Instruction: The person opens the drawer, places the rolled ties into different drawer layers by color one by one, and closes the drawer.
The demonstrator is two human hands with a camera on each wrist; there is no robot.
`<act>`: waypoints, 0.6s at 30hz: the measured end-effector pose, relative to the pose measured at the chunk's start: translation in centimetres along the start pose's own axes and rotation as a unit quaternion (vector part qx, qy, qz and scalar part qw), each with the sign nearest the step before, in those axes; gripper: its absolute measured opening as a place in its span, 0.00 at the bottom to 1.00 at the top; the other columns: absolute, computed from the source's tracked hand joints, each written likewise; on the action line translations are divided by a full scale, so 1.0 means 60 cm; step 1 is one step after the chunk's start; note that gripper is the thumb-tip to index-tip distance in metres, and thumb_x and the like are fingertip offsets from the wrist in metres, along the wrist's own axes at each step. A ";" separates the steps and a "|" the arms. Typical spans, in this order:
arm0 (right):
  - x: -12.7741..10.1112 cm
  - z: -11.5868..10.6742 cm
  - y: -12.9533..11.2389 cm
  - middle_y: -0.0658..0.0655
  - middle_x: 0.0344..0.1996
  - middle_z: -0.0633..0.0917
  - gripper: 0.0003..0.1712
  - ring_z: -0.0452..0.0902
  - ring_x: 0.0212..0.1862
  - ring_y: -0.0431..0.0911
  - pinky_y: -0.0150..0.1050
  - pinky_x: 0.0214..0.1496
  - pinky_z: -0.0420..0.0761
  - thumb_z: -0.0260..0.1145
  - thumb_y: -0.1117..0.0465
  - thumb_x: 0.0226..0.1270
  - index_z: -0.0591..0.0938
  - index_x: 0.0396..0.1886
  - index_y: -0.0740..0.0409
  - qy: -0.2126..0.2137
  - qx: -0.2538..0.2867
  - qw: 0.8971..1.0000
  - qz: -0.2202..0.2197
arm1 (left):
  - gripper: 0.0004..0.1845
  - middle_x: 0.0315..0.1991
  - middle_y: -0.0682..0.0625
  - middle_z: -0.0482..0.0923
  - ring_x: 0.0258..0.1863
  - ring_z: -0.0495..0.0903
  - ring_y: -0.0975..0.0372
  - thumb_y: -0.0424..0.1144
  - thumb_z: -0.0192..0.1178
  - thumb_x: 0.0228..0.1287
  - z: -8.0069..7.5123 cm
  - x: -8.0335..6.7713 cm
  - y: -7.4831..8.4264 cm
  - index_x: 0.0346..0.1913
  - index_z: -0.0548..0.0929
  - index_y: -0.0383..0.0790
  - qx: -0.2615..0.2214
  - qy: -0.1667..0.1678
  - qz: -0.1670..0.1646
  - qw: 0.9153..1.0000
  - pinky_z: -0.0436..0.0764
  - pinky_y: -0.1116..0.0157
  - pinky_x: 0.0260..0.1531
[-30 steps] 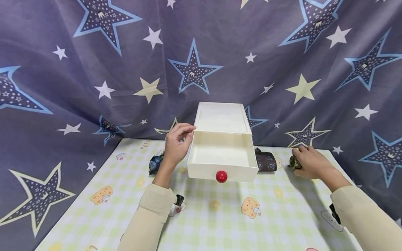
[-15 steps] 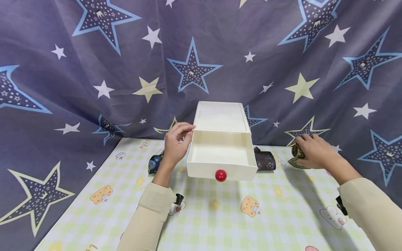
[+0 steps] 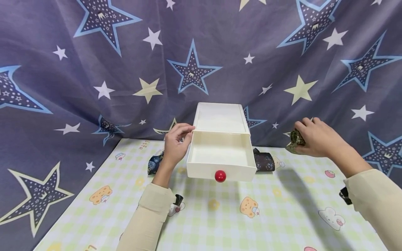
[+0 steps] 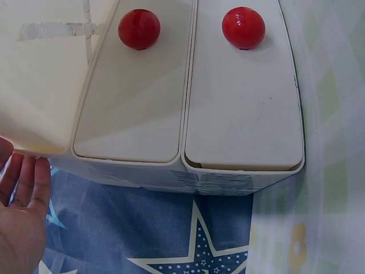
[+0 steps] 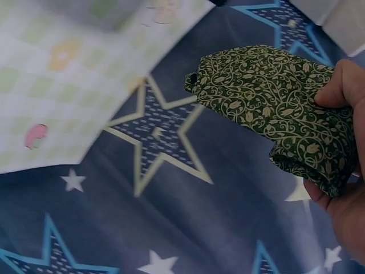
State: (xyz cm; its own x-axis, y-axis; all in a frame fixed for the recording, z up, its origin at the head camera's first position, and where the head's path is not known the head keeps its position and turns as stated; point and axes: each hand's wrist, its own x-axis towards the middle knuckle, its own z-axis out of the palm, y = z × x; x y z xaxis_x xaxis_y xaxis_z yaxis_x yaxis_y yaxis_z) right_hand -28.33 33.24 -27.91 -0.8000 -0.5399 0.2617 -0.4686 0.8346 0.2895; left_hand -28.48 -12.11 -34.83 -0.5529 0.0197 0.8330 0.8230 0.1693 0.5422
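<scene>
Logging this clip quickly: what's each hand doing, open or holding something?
Left hand: open, at the white drawer unit.
Right hand: closed, holding green patterned fabric.

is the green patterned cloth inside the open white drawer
No, the right hand holds the green patterned cloth well to the right of the open white drawer, apart from it.

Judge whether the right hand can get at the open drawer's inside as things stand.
Probably yes: the right hand, holding a green patterned cloth, is right of the open drawer, whose top is uncovered, and nothing visible blocks the way.
</scene>
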 end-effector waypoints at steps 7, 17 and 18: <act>0.018 -0.053 -0.019 0.63 0.39 0.78 0.38 0.71 0.37 0.61 0.58 0.41 0.75 0.84 0.49 0.45 0.77 0.50 0.63 0.026 -0.019 0.999 -0.020 | 0.09 0.46 0.26 0.78 0.43 0.83 0.39 0.14 0.59 0.63 0.001 0.000 -0.002 0.46 0.83 0.15 0.000 0.000 0.003 1.000 0.87 0.49 0.47; 0.041 -0.117 -0.047 0.62 0.37 0.77 0.36 0.70 0.36 0.60 0.55 0.37 0.73 0.83 0.52 0.39 0.77 0.46 0.61 0.104 -0.018 0.993 -0.054 | 0.10 0.46 0.27 0.79 0.43 0.83 0.39 0.14 0.59 0.63 0.001 -0.002 -0.001 0.46 0.84 0.16 0.003 -0.001 0.000 1.000 0.87 0.50 0.46; 0.043 -0.124 -0.051 0.62 0.37 0.77 0.36 0.70 0.36 0.60 0.55 0.37 0.73 0.83 0.52 0.39 0.77 0.46 0.61 0.108 -0.016 0.993 -0.054 | 0.10 0.46 0.27 0.78 0.43 0.83 0.39 0.14 0.59 0.63 0.001 -0.001 0.000 0.46 0.84 0.16 0.004 -0.001 0.000 1.000 0.87 0.49 0.46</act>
State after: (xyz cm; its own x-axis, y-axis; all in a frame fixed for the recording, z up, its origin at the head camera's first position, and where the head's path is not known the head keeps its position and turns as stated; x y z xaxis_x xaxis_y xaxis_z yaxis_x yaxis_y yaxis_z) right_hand -26.20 28.49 -21.25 -0.6455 -0.6399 0.4170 -0.5321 0.7684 0.3555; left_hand -28.46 -12.06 -34.92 -0.5537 0.0211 0.8325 0.8216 0.1766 0.5420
